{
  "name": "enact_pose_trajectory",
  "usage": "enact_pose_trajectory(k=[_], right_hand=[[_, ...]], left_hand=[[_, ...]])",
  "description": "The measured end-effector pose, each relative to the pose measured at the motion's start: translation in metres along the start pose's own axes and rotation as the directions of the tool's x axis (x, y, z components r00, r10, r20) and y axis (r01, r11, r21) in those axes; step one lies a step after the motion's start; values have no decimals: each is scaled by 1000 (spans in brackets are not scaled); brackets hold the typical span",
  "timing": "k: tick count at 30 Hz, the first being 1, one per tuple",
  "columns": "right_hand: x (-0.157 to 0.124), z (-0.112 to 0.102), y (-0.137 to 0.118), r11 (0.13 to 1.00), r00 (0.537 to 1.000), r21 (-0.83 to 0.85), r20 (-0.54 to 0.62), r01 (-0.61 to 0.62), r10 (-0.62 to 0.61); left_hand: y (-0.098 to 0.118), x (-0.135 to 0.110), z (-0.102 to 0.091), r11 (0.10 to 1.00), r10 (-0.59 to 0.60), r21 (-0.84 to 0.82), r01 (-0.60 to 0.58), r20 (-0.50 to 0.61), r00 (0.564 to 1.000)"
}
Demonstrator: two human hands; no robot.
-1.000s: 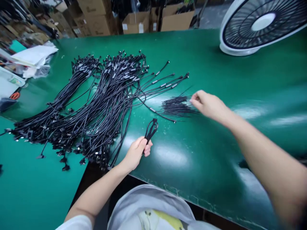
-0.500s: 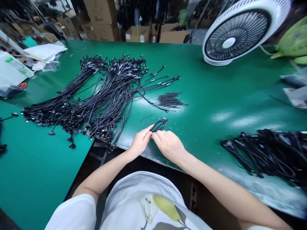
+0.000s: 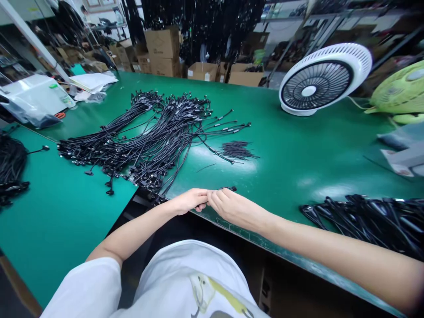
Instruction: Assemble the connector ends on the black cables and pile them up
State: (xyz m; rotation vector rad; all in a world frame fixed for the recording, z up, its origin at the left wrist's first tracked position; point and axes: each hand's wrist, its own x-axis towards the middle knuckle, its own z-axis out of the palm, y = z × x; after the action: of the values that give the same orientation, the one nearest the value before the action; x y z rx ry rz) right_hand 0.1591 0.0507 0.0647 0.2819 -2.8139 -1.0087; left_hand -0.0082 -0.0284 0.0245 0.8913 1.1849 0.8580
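Observation:
My left hand and my right hand meet at the front edge of the green workbench mat. Both close on a black cable, and only a short piece of it shows above my right fingers. The rest is hidden inside my hands. Up and to the left of them, a large heap of long black cables with connectors lies fanned out on the mat. A small bundle of short thin black wires lies beyond my right hand.
Another heap of black cables lies at the right, and more cables at the far left on a lower green surface. A white fan and a green fan stand at the back right. Cardboard boxes stand beyond the bench.
My hands have pulled closer together, and the black cable loop is now mostly hidden in them. The view has tilted upward, showing more of the room beyond the bench.

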Motion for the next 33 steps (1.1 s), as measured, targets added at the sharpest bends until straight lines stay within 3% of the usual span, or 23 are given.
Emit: enact_pose_trajectory(k=[3,8,12,14,18,20,26,28,30,31,33], right_hand=[[1,0,-3,1000,999,4,35,14,-14],[0,-1,-2,999,998,-9,50,40,-40],[0,-2,-6,999,995,-18,87,40,-39],[-1,-1,-10,999,997,39,77,-6,3],[-2,2,-19,986,987,109,109,-126,114],[-2,1,-22,981,982,125,140,-145,128],[-1,8,-14,948,967,291,247,-129,56],[0,16,-8,882,946,404,301,-243,123],[1,23,-4,739,887,504,353,-447,297],[3,27,-4,623,837,559,367,-548,407],[8,33,-9,302,696,698,385,-650,606]], left_hand=[[-5,1,5,999,1,38,-1,-15,1000],[-4,-8,11,982,47,181,-60,74,996],[-7,-8,15,856,236,483,-185,-45,971],[-10,-5,18,837,280,510,-197,-91,956],[-11,0,18,972,36,234,-11,-100,994],[-10,2,16,991,-51,118,58,-67,996],[-5,2,15,972,-62,223,70,-45,997],[-3,4,17,969,26,246,-1,-96,995],[-2,8,19,970,161,209,-127,-155,975],[-1,11,19,968,225,156,-197,-187,956],[-1,18,19,949,308,19,-314,-270,912]])
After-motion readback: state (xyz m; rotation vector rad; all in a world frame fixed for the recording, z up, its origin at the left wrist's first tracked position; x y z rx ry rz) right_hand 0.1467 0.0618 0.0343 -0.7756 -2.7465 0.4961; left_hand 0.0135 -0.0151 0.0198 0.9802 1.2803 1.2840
